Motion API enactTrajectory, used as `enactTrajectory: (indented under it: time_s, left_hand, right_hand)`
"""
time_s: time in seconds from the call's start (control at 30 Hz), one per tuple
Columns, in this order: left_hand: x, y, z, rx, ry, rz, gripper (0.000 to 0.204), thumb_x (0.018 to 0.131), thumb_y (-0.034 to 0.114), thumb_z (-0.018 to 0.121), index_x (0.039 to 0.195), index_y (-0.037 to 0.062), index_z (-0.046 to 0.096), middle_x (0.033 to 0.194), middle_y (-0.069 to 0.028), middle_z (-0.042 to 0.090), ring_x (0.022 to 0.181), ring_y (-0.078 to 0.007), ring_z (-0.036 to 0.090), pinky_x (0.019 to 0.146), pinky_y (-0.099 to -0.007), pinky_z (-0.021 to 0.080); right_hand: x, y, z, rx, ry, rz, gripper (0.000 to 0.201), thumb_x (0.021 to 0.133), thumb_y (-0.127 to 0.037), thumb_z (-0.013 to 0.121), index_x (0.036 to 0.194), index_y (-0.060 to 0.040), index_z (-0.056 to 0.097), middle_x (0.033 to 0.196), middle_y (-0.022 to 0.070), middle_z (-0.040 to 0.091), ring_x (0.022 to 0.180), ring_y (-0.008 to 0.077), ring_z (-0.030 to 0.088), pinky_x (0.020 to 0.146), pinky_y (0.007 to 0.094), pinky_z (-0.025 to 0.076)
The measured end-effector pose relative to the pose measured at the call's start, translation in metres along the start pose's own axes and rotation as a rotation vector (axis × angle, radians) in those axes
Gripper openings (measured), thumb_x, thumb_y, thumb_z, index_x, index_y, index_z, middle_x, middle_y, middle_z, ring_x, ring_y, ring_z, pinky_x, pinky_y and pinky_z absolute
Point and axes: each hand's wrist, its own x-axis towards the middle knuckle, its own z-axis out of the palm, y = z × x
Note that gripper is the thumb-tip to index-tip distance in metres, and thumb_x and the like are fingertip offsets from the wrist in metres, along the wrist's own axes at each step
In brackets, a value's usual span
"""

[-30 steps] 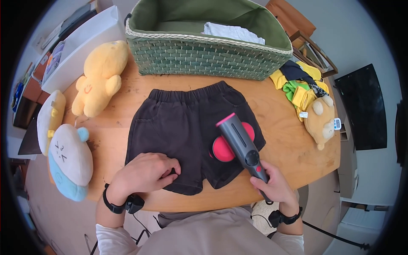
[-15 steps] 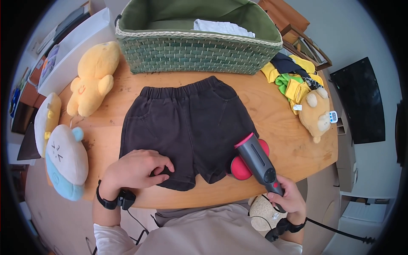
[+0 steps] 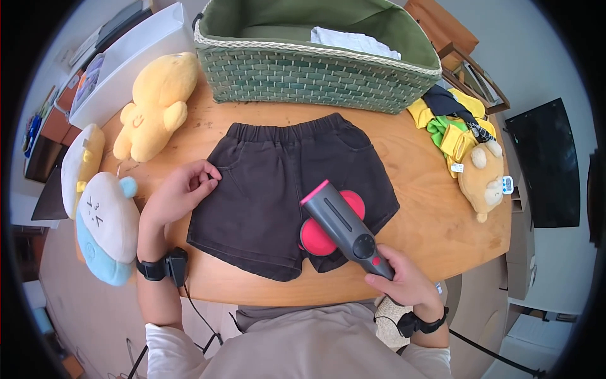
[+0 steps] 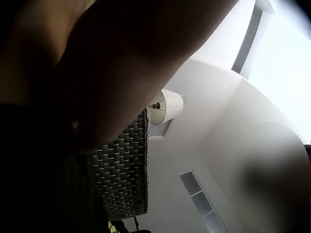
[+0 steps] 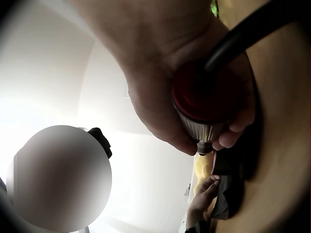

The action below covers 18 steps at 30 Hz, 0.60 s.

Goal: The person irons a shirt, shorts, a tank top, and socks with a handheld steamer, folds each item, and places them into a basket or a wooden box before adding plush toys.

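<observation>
Dark shorts (image 3: 265,196) lie spread flat on the wooden table, with the elastic waistband towards the basket. At their left side edge, near the pocket, my left hand (image 3: 183,192) pinches the cloth between thumb and fingers. My right hand (image 3: 410,278) grips the handle of a grey and pink handheld garment steamer (image 3: 341,221), its head over the right leg. Pink round parts show on either side of its body. In the right wrist view, the steamer's red handle end (image 5: 194,99) and black cord are in the palm. The left wrist view is mostly dark forearm.
A green woven basket (image 3: 315,79) holding a folded light cloth stands at the back. Plush toys (image 3: 154,110) sit on the left, beside a white box (image 3: 136,60). Yellow and green clothes (image 3: 454,123) and a bear plush (image 3: 481,180) lie on the right.
My left hand has moved from the lower left leg up to the side edge by the pocket. The steamer went right to the leg's outer edge, then back left over the right leg.
</observation>
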Motion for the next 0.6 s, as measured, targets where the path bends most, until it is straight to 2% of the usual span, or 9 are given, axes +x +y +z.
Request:
enactTrajectory:
  time_s: [0.13, 0.23, 0.37, 0.43, 0.57, 0.6]
  left_hand:
    - [0.002, -0.001, 0.001, 0.008, 0.0, -0.052, 0.006, 0.098, 0.009, 0.064, 0.101, 0.0041, 0.065, 0.075, 0.0109, 0.05, 0.065, 0.0012, 0.039, 0.056, -0.0183, 0.033]
    - [0.003, -0.004, 0.002, -0.014, 0.017, -0.024, 0.006, 0.099, 0.01, 0.063, 0.099, 0.0036, 0.066, 0.076, 0.0106, 0.051, 0.065, 0.0012, 0.04, 0.056, -0.0187, 0.034]
    - [0.004, -0.003, 0.002, -0.017, 0.022, -0.018, 0.007, 0.099, 0.01, 0.063, 0.098, 0.0033, 0.066, 0.076, 0.011, 0.051, 0.065, 0.0011, 0.04, 0.056, -0.0191, 0.035]
    - [0.004, -0.004, 0.002, -0.001, 0.022, -0.015, 0.007, 0.099, 0.01, 0.063, 0.098, 0.0034, 0.066, 0.076, 0.0111, 0.051, 0.065, 0.0012, 0.04, 0.056, -0.0191, 0.035]
    - [0.005, -0.005, 0.002, -0.011, 0.028, -0.011, 0.007, 0.099, 0.01, 0.063, 0.097, 0.0035, 0.066, 0.076, 0.0109, 0.052, 0.065, 0.001, 0.041, 0.056, -0.0193, 0.035]
    - [0.005, -0.005, 0.002, -0.006, 0.033, -0.01, 0.007, 0.099, 0.01, 0.063, 0.097, 0.0035, 0.066, 0.076, 0.0108, 0.052, 0.064, 0.0008, 0.041, 0.056, -0.0194, 0.035]
  right_hand:
    - [-0.021, 0.01, -0.008, -0.063, 0.052, 0.072, 0.038, 0.088, -0.015, 0.076, 0.118, 0.0013, 0.058, 0.088, 0.0043, 0.055, 0.078, 0.0139, 0.051, 0.07, 0.0292, 0.046]
    - [-0.037, 0.011, -0.015, -0.086, 0.066, 0.117, 0.04, 0.087, -0.015, 0.077, 0.119, 0.0014, 0.058, 0.089, 0.0057, 0.058, 0.08, 0.0154, 0.054, 0.072, 0.0306, 0.047]
    - [-0.052, 0.014, -0.021, -0.165, 0.052, 0.091, 0.041, 0.086, -0.013, 0.077, 0.119, 0.0017, 0.059, 0.089, 0.0063, 0.059, 0.079, 0.0156, 0.055, 0.072, 0.0311, 0.047]
    - [-0.056, 0.014, -0.024, -0.141, 0.005, 0.094, 0.042, 0.085, -0.011, 0.076, 0.12, 0.0021, 0.059, 0.086, 0.0061, 0.058, 0.078, 0.0135, 0.054, 0.071, 0.0297, 0.047]
    - [-0.055, 0.013, -0.022, -0.131, 0.008, 0.086, 0.041, 0.085, -0.01, 0.076, 0.121, 0.0024, 0.059, 0.083, 0.0026, 0.056, 0.075, 0.0114, 0.052, 0.069, 0.0278, 0.045]
    - [-0.053, 0.015, -0.019, -0.041, 0.057, 0.065, 0.042, 0.086, -0.01, 0.076, 0.122, 0.0027, 0.058, 0.082, 0.0009, 0.055, 0.074, 0.0103, 0.051, 0.067, 0.0272, 0.045]
